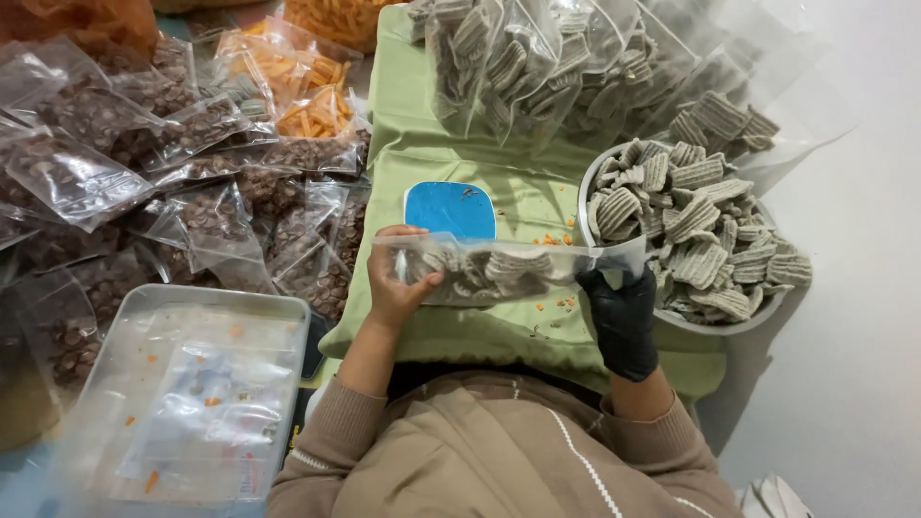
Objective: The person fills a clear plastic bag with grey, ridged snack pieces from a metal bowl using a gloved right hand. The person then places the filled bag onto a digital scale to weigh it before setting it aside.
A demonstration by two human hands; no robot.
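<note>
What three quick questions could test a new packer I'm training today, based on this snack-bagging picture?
1. True or false: the right hand wears a black glove.
2. Which holds the loose ridged grey snacks? A) clear lidded tub B) metal bowl C) blue scale
3. Fill in: both hands hold a clear plastic ____ partly filled with ridged snacks.

Key:
1. True; the left hand is bare.
2. B, the metal bowl at the right; the blue scale on the green cloth carries only crumbs.
3. bag: the snack bag lies sideways between the hands, its open end towards the bowl.
</note>
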